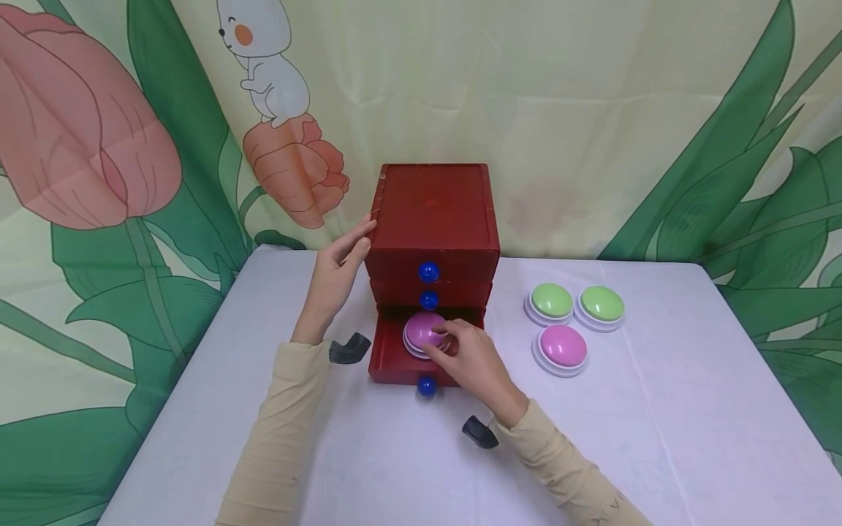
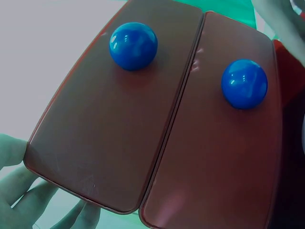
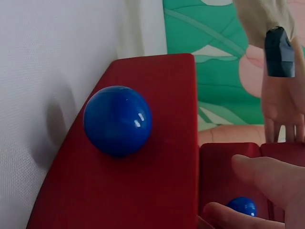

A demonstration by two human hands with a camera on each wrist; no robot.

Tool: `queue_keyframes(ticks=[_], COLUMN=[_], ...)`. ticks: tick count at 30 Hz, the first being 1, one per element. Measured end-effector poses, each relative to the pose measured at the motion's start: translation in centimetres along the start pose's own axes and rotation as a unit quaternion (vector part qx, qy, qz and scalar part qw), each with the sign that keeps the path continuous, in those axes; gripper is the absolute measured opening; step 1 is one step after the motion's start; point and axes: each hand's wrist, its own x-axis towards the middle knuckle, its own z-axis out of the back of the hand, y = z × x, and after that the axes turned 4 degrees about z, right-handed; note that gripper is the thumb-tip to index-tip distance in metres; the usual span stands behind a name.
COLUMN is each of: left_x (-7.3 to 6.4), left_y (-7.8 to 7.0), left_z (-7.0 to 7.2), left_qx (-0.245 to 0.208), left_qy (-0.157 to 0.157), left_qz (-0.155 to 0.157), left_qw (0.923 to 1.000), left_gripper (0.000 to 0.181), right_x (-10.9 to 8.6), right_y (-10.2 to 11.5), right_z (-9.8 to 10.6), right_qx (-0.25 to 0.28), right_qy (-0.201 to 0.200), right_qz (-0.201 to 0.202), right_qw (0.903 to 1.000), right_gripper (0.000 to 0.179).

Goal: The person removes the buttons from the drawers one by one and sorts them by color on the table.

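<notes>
A small red cabinet (image 1: 434,208) with blue ball knobs stands at the back of the table, its bottom drawer (image 1: 384,369) pulled out. A round pink push button (image 1: 421,329) on a white base sits in that drawer. My right hand (image 1: 476,361) reaches over the drawer from the right, thumb and index fingertips apart over the button's right side. The drawer front hides the button in the right wrist view. My left hand (image 1: 332,281) rests against the cabinet's left side with straight fingers; the left wrist view shows these fingers (image 2: 28,202) beside the upper drawer front (image 2: 109,129).
Right of the cabinet on the white table (image 1: 658,438) are two green buttons, one (image 1: 551,301) beside the other (image 1: 601,304), and another pink button (image 1: 563,347). A curtain (image 1: 559,109) printed with plants hangs behind. A black wrist mount (image 1: 350,348) sticks out from the left sleeve.
</notes>
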Motion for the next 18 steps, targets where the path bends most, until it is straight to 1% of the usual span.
queue_keyframes(ticks=[8, 18], left_x=[0.1, 0.1], left_y=[0.2, 0.2], left_z=[-0.1, 0.1], left_qx=[-0.001, 0.009], left_qy=[-0.002, -0.004], left_qz=[-0.006, -0.005], left_qw=[1.0000, 0.9999], left_gripper=[0.041, 0.041], right_x=[0.6, 1.5], right_y=[-0.6, -1.2], right_z=[-0.8, -2.1], right_qx=[-0.006, -0.027], right_qy=[0.004, 0.013], right_qz=[0.011, 0.023], right_qw=[0.9999, 0.9993], right_gripper=[0.051, 0.054])
